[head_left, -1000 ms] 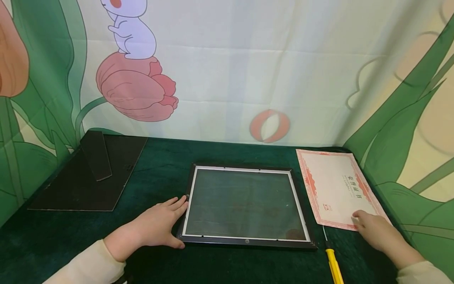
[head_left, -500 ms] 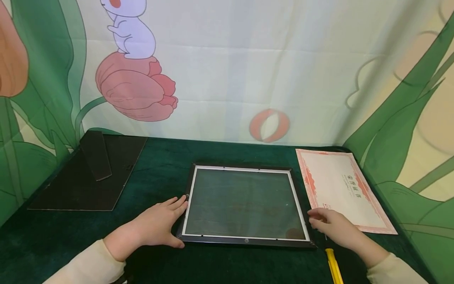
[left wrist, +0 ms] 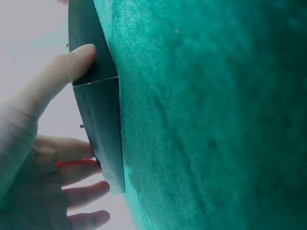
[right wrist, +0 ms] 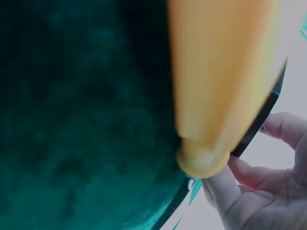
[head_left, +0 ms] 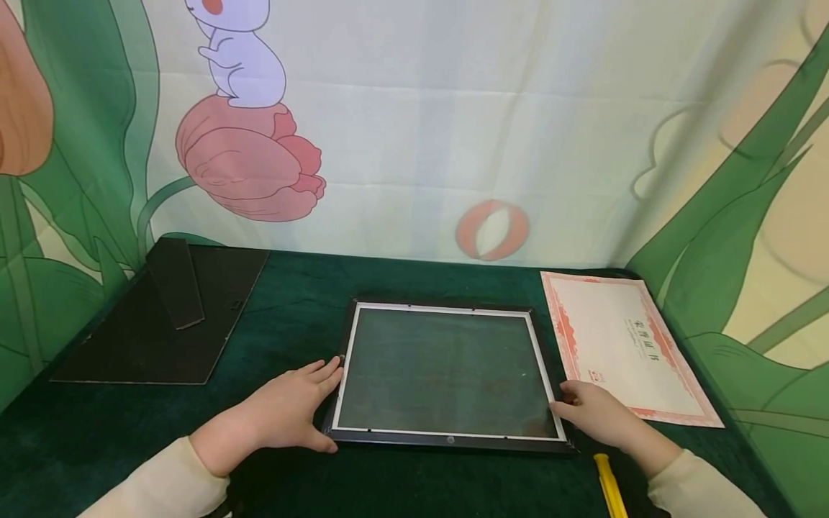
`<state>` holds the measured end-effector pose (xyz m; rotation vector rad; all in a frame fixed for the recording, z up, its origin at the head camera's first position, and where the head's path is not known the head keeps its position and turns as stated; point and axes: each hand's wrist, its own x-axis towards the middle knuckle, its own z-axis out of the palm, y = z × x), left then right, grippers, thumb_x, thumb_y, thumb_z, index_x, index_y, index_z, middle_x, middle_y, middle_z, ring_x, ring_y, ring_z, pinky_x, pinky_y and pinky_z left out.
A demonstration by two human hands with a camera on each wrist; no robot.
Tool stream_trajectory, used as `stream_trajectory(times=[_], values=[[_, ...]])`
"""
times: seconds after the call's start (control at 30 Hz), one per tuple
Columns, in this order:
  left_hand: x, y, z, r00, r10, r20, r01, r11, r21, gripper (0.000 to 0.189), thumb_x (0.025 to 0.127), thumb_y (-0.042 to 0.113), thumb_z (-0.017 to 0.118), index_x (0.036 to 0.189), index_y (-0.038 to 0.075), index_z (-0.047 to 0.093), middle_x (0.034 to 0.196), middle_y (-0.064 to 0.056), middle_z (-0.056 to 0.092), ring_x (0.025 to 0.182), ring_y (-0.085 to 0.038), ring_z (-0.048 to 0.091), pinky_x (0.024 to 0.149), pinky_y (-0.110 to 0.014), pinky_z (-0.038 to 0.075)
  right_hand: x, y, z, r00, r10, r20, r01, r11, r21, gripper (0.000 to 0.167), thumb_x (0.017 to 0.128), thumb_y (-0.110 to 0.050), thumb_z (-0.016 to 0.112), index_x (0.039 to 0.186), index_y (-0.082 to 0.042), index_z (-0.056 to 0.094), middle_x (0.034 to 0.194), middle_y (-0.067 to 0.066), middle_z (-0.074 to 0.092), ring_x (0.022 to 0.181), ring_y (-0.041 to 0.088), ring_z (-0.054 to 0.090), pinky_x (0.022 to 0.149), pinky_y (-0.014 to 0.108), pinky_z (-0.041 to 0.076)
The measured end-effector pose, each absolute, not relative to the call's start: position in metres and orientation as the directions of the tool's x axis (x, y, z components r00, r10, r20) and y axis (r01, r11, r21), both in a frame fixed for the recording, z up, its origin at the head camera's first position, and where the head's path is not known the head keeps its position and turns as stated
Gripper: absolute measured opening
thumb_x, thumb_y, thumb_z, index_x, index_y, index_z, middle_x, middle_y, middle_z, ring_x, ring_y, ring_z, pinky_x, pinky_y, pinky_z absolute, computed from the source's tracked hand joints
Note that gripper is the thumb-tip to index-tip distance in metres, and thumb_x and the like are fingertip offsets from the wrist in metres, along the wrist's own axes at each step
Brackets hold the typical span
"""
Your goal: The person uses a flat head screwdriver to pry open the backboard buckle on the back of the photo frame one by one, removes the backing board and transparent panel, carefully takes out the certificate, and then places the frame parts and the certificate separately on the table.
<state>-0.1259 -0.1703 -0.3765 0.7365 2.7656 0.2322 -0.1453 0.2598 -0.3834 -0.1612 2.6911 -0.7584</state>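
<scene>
A black picture frame (head_left: 451, 444) with a white inner border and a glass pane lies flat on dark green cloth, in front of me in the head view. My left hand (head_left: 278, 410) rests at its near left corner, fingers spread along the left side and thumb at the front edge; the left wrist view shows the thumb (left wrist: 79, 64) against the black side. At the right edge, my right hand (head_left: 599, 410) holds the frame between thumb and fingers. A yellow-handled screwdriver (head_left: 610, 485) lies just below that hand, which hides its shaft; its handle looms large in the right wrist view.
A red-bordered paper certificate (head_left: 615, 331) lies to the right, partly behind the right hand. On the far left is a black backing board (head_left: 129, 345) with its stand flap (head_left: 178, 284) on top. A printed curtain (head_left: 414, 129) closes off the back and sides.
My right hand has left the certificate's near edge and moved left, over the screwdriver's shaft, to the frame's right edge. My left hand has stayed at the frame's left corner.
</scene>
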Motion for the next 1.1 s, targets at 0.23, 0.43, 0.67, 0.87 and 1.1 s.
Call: stream_trajectory(times=[0.23,0.43,0.67,0.87,1.1], values=[[-0.127,-0.171,-0.377,-0.840,0.491,-0.229,0.449,0.867,0.214,0.102,0.064,0.059,0.076,0.141,0.002,0.039,0.148,-0.013,0.031,0.133,-0.034,0.031,0.101,-0.054,0.032,-0.146,0.263,-0.378,-0.909,-0.216,-0.356,0.155,0.619,-0.770,0.061,0.094,-0.022,0.051,0.133,0.017,0.025,0.115,0.027,0.053,0.090,0.025,0.061,0.075,0.042,0.052],[-0.128,-0.172,-0.376,-0.836,0.498,-0.230,0.448,0.862,0.237,0.102,0.064,0.059,0.076,0.141,0.002,0.039,0.148,-0.014,0.031,0.133,-0.035,0.031,0.101,-0.054,0.032,-0.149,0.271,-0.378,-0.825,-0.328,-0.460,0.425,0.177,-0.888,0.055,0.099,-0.036,0.045,0.131,0.007,0.033,0.105,0.012,0.058,0.087,0.016,0.064,0.080,0.034,0.052],[-0.128,-0.172,-0.377,-0.842,0.489,-0.227,0.441,0.867,0.232,0.104,0.063,0.060,0.077,0.141,0.002,0.039,0.148,-0.014,0.032,0.133,-0.035,0.030,0.101,-0.054,0.032,-0.150,0.267,-0.378,-0.826,-0.296,-0.480,0.496,0.024,-0.868,0.038,0.097,-0.035,0.048,0.117,-0.003,0.043,0.090,0.003,0.066,0.080,0.013,0.066,0.077,0.030,0.053],[-0.128,-0.171,-0.377,-0.844,0.480,-0.238,0.432,0.873,0.227,0.104,0.062,0.060,0.077,0.141,0.004,0.039,0.148,-0.012,0.032,0.134,-0.034,0.030,0.102,-0.053,0.031,-0.150,0.264,-0.380,-0.823,-0.247,-0.511,0.533,-0.026,-0.846,0.040,0.097,-0.034,0.049,0.119,-0.002,0.040,0.085,0.004,0.066,0.075,0.014,0.067,0.075,0.030,0.054],[-0.128,-0.171,-0.375,-0.843,0.482,-0.239,0.430,0.871,0.240,0.105,0.062,0.060,0.077,0.141,0.002,0.039,0.148,-0.014,0.031,0.134,-0.036,0.029,0.101,-0.055,0.031,-0.150,0.264,-0.380,-0.821,-0.260,-0.508,0.529,-0.014,-0.849,0.055,0.097,-0.035,0.048,0.131,0.003,0.029,0.085,0.002,0.064,0.074,0.011,0.066,0.074,0.027,0.053]])
